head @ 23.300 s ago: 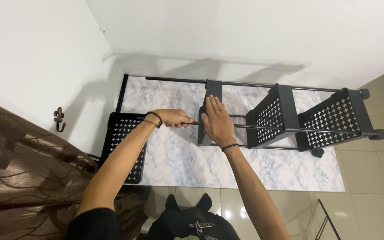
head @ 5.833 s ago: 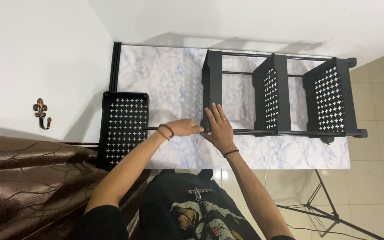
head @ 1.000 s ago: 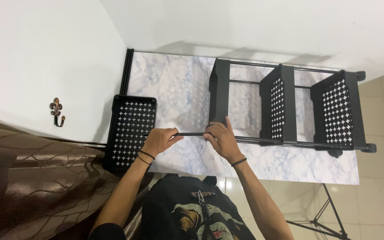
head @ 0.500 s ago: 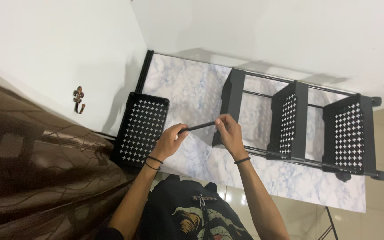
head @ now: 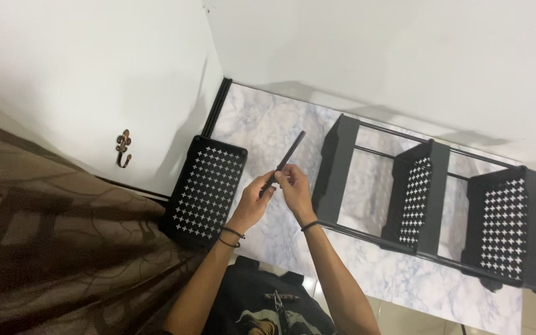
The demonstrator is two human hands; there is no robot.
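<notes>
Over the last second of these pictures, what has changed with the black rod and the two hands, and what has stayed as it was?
The black rod, earlier lying level along the rack's front edge, is now lifted free and tilted, its far end pointing up and away. Both the left hand and the right hand have closed together on its near end. The rack on its side, the loose perforated shelf and the marble mat have not moved.

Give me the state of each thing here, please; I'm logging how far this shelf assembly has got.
Black rod: loose, held by both hands.
Left hand: gripping rod's lower end.
Right hand: fingers on the rod.
Shelf frame: lying on its side, partly built.
Perforated tray: detached, flat on the mat.
Wall hook: bare.
</notes>
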